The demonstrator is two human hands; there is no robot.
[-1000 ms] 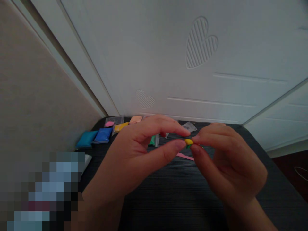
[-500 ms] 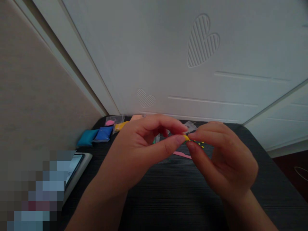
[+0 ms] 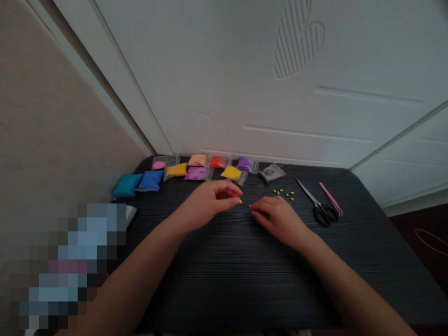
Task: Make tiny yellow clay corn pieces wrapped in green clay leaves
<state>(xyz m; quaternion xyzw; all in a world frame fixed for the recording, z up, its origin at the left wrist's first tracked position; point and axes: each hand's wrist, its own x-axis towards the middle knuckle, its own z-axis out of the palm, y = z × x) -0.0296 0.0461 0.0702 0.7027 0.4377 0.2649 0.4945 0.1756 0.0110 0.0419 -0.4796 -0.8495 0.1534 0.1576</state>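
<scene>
My left hand is raised over the table's middle, thumb and fingers pinching a small piece of yellow clay. Just to its right, my right hand is low over the dark tabletop with its fingers curled. A small pink end of what appears to be a slim clay tool shows at those fingertips; the hand hides the rest. Beyond the right hand lie several tiny yellow-and-green clay bits, apart from the fingers.
Bags of coloured clay, among them a yellow bag and a blue bag, line the back and left. Scissors and a pink tool lie at right. A white panel rises behind the table.
My hands have parted and dropped farther away toward the table. The right has let go of the yellow clay, which stays in my left, and moved down to the pink tool.
</scene>
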